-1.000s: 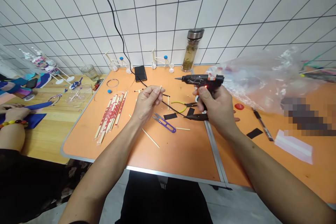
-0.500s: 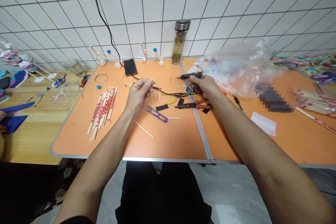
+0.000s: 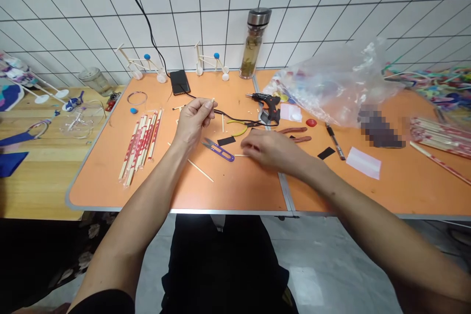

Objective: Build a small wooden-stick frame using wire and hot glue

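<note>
The left hand (image 3: 193, 120) holds a short, thin wooden stick (image 3: 212, 101) in a tight pinch, its grip closed between thumb and fingertips, with the stick's tip poking up above the fingers. This hand hovers over the orange table (image 3: 228, 191), just above a black power cord (image 3: 224, 114), which runs behind the fingers toward a black hot glue gun (image 3: 267, 104). The glue gun lies on the table near the metal seam between the table's two panels.

The right hand (image 3: 274, 150) is open, palm down and low over the table, its grip holding nothing. Its fingers point left toward one pair of purple-handled thread snips (image 3: 218, 150) and a black foam strip (image 3: 226, 141), but stop short of both.

Beyond the right hand lie one pair of red-handled pliers (image 3: 295, 134), a second black foam piece (image 3: 326, 153) and one black marker (image 3: 334, 141). A bundle of paper-wrapped chopsticks (image 3: 138, 146) sits to the left, with loose wooden sticks (image 3: 200, 170) below the left wrist. Two small wooden stick models (image 3: 138, 63) (image 3: 210, 61), each with one blue ball, stand along the back edge near a glass bottle with a steel lid (image 3: 255, 41). A crumpled clear plastic bag (image 3: 331, 86) lies at the right, and a thin wire ring (image 3: 137, 98) sits at the left.
</note>
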{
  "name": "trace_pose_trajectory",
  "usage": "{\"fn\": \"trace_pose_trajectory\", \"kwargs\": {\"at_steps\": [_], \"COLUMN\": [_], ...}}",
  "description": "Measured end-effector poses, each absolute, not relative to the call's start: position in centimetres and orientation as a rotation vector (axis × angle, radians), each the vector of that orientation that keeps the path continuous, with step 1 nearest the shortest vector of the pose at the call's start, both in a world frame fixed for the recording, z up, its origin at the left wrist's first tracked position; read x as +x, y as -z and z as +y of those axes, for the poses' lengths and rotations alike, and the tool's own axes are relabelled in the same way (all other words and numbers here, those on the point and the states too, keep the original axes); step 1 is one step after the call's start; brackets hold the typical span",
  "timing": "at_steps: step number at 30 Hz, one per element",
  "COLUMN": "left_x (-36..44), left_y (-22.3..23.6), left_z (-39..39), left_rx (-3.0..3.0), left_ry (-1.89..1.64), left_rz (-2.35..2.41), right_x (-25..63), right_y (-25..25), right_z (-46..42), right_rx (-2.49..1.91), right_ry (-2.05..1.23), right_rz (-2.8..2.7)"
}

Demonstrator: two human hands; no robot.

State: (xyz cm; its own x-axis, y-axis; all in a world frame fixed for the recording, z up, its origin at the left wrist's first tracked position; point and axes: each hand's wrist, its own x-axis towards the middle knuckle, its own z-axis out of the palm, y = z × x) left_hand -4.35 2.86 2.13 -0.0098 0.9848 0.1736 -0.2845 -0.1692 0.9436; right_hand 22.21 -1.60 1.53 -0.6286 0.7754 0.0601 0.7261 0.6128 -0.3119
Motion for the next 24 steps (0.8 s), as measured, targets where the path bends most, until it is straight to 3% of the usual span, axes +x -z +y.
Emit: {"fn": "trace_pose_trajectory", "kwargs": {"at_steps": [11,13,19,24], "left_x": [-4.7,-4.7,-4.7,-4.6], "left_y": [-1.4,-1.6,-1.9,-2.1], "left_z": [3.1,3.1,2.8,2.6], "left_rx": [1.205,1.214,1.260,1.299], "left_ry": [-1.448,-1.437,-1.430,-1.431], "left_rz": [0.836,0.862,0.879,0.873], "right_x": [20.9,21.2,20.9,19.6], "right_y": [1.1,1.2,-0.7,-2.2], "right_z": [-4.2,-3.7,-0.7,1.0], "right_rx": [-1.362,-1.376,-1.128,-0.932], "right_ry": [-0.036,-0.225,-1.197,-1.410], "right_rz": [-2.810,-2.630,-1.722,-1.516]}}
